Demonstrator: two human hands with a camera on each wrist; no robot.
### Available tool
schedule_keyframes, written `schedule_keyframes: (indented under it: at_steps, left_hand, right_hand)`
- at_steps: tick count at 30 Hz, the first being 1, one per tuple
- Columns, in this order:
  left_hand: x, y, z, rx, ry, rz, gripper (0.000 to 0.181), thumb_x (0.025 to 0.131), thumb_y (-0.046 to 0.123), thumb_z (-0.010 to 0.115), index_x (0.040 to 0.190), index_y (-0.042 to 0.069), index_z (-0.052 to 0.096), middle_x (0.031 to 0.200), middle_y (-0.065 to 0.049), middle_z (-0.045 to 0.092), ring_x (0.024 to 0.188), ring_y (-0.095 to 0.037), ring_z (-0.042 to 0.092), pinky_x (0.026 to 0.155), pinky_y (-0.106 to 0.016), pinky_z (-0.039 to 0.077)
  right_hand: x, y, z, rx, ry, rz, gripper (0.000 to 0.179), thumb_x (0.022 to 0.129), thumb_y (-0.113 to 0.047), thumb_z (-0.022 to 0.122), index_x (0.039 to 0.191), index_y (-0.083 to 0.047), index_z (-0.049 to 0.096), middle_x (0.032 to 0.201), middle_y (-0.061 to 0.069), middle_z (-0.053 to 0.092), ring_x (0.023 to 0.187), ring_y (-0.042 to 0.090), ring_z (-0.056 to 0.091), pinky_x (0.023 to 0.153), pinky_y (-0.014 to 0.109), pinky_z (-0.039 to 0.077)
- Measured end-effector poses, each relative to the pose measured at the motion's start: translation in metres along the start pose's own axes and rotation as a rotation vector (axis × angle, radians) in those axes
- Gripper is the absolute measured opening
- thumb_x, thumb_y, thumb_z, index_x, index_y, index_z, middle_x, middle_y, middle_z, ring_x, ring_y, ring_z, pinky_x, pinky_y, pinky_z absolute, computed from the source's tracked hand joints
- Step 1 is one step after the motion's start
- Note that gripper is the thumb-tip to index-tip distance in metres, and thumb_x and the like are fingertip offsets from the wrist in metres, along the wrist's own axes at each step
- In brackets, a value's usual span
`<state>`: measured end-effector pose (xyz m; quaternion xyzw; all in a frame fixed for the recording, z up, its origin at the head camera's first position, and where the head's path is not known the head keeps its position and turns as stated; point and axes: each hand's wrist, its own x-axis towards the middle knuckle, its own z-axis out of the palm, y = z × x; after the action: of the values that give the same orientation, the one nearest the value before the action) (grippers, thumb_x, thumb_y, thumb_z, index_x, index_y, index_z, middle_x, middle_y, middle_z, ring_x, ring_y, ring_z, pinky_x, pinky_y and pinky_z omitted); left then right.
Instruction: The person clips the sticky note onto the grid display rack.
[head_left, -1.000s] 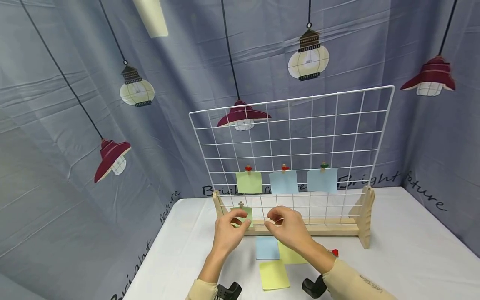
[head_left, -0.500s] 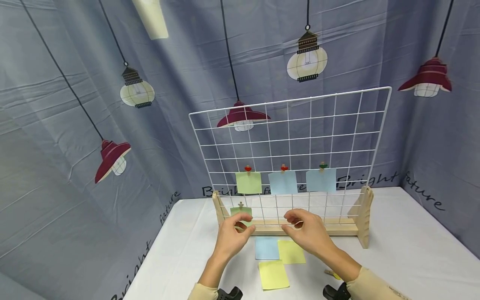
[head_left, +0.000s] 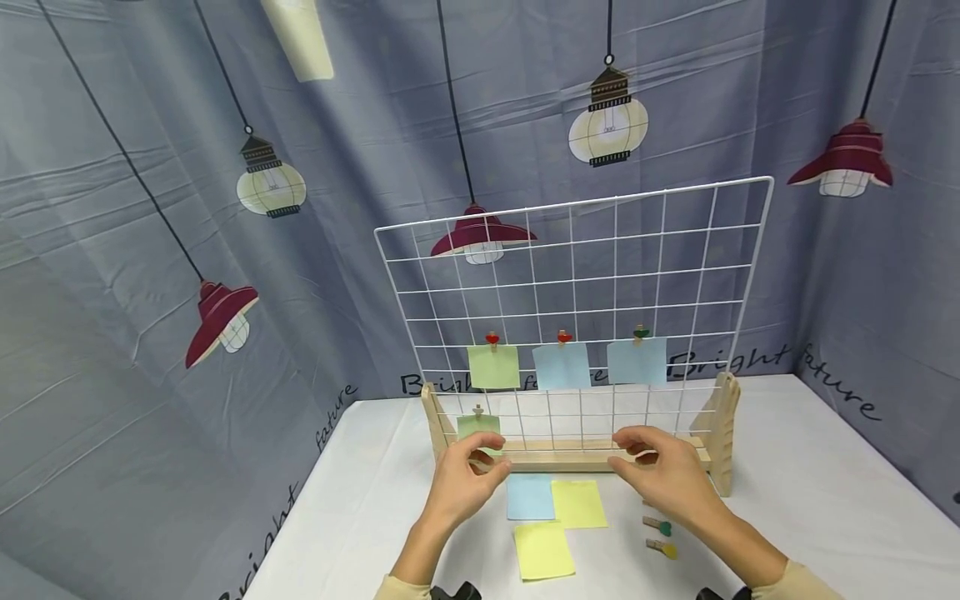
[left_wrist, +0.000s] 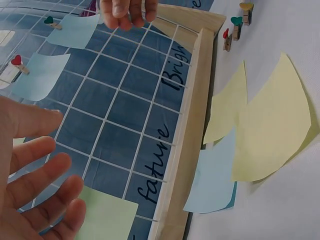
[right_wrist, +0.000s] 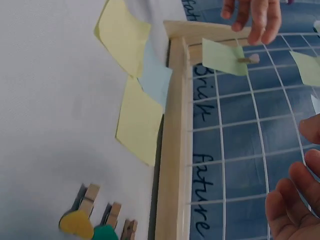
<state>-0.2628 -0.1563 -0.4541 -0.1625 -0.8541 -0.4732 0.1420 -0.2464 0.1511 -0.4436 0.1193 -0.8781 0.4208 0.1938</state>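
Observation:
My left hand (head_left: 459, 483) is held with fingers loosely bent and nothing between them. Just behind it, a green sticky note (head_left: 477, 425) hangs low on the white wire grid (head_left: 615, 199) by a small clothespin (right_wrist: 252, 59) with a pale top. Farther right, my right hand (head_left: 667, 475) hovers with thumb and fingers apart, holding nothing. Beneath it on the table lie small clothespins: one with a yellow heart (head_left: 662, 548), one green (head_left: 657, 526), one red (left_wrist: 226, 40). Higher on the grid hang another green note (head_left: 493, 367) and two blue notes (head_left: 562, 367), each clipped.
In front of the grid's wooden base (head_left: 570, 461) lie a blue note (head_left: 530, 497) and two yellow notes (head_left: 580, 504) on the white table (head_left: 810, 467). A wooden upright (head_left: 722, 433) supports the grid's right end. Grey-blue curtains (head_left: 337, 250) with printed lamps surround the table.
My right hand has moved rightward, away from the left hand, uncovering the clothespins on the table. My left hand has dropped slightly, and more of the lower green note shows.

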Motion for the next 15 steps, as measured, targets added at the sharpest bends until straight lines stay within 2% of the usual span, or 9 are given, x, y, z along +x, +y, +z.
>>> schedule_keyframes:
  at_steps: [6, 11, 15]
  left_hand:
    - [0.0, 0.001, 0.003, 0.015, -0.015, 0.015, 0.028, 0.087, 0.025, 0.081, 0.114, 0.026, 0.074, 0.109, 0.002, 0.075, 0.088, -0.01, 0.068, 0.077, -0.031, 0.058]
    - [-0.002, 0.001, 0.004, 0.01, -0.023, 0.015, 0.029, 0.086, 0.023, 0.081, 0.114, 0.026, 0.074, 0.11, 0.002, 0.075, 0.09, -0.015, 0.07, 0.078, -0.037, 0.059]
    - [-0.003, 0.001, 0.003, 0.003, -0.029, 0.007, 0.03, 0.086, 0.027, 0.082, 0.115, 0.027, 0.073, 0.111, 0.004, 0.074, 0.092, -0.017, 0.071, 0.078, -0.034, 0.058]
  right_hand:
    - [-0.009, 0.015, -0.016, 0.009, 0.032, 0.025, 0.026, 0.086, -0.017, 0.083, 0.11, -0.01, 0.074, 0.105, 0.004, 0.074, 0.091, 0.009, 0.064, 0.078, 0.028, 0.058]
    - [-0.019, 0.024, -0.021, -0.024, 0.055, 0.042, 0.027, 0.085, -0.019, 0.085, 0.108, -0.009, 0.075, 0.103, 0.003, 0.075, 0.088, 0.008, 0.066, 0.076, 0.027, 0.057]
    - [-0.024, 0.029, -0.025, -0.07, 0.077, 0.044, 0.028, 0.084, -0.02, 0.086, 0.108, -0.01, 0.075, 0.103, 0.003, 0.075, 0.088, 0.007, 0.066, 0.075, 0.026, 0.057]
